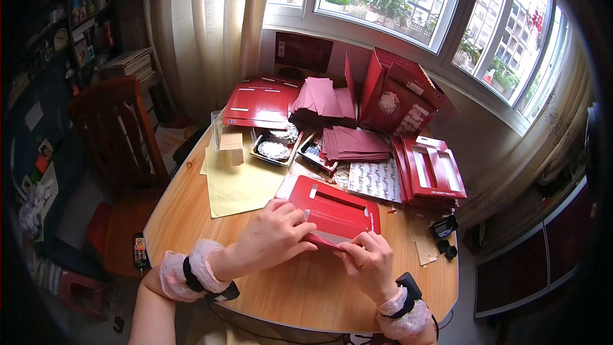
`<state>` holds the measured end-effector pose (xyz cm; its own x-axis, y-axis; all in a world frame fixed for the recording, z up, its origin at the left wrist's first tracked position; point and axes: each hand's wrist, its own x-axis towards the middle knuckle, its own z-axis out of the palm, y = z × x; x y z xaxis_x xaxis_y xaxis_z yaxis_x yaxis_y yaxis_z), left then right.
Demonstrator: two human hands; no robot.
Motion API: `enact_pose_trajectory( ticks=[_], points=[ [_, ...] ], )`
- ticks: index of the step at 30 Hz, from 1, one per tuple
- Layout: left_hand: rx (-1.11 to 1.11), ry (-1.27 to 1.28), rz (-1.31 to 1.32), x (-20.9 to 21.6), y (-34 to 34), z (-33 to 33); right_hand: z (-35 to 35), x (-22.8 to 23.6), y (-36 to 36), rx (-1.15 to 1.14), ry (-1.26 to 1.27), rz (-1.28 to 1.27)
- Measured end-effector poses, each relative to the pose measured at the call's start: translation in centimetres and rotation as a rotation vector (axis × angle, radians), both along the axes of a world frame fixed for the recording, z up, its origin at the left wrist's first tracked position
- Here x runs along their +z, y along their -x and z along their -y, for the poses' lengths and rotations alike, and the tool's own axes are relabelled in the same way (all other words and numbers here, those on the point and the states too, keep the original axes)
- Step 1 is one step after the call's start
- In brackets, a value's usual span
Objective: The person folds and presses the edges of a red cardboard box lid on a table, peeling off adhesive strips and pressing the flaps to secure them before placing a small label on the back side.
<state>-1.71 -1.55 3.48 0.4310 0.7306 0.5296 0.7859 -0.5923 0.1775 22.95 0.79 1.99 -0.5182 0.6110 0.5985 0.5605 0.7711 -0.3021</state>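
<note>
A flat red cardboard sleeve (341,207) with cut-out slots lies at a slant on the wooden table in front of me. My left hand (279,229) is closed on its near left edge, thumb and fingers pinched together. At the near right, my right hand (369,259) pinches the same folded edge between thumb and fingers. Between the hands a strip of the edge is lifted and bent, and a pale inner side shows there. What lies inside the sleeve, if anything, is hidden.
Beyond the sleeve are stacked pink envelopes (354,144), black trays (274,147) with white discs, a patterned sheet (373,179) and a large red box (402,96). Windowed red sleeves (436,169) stand right. Yellow paper (236,185) and a small wooden block (231,144) lie left.
</note>
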Motion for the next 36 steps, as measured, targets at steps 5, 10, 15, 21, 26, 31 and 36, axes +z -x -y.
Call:
enact_pose_trajectory(
  ticks=[5, 10, 15, 21, 26, 31, 36],
  points=[
    [-0.178, -0.085, 0.015, -0.6, -1.7, -0.1, 1.2, -0.2, 0.8, 0.032, -0.045, 0.043],
    [-0.240, -0.077, 0.024, -1.6, -1.5, -0.2, 1.3, 0.0, 0.6, 0.017, -0.045, 0.021],
    [-0.133, -0.049, 0.008, -0.6, -0.7, -0.1, 0.3, 1.9, -0.9, -0.020, 0.021, 0.009],
    [-0.118, -0.040, 0.019, -0.4, -0.3, -0.5, -1.0, 1.5, -2.0, 0.036, 0.167, 0.039],
    [-0.120, 0.001, 0.052, -0.8, -0.2, -0.6, -0.9, 1.3, -1.7, 0.021, 0.106, -0.052],
    [-0.134, 0.007, 0.069, -0.5, -0.8, 0.0, -0.4, 1.1, -1.3, 0.053, 0.069, -0.049],
    [-0.144, -0.039, 0.040, -0.6, -1.5, 0.0, 0.1, 2.0, -0.6, 0.030, -0.079, -0.001]
  ],
)
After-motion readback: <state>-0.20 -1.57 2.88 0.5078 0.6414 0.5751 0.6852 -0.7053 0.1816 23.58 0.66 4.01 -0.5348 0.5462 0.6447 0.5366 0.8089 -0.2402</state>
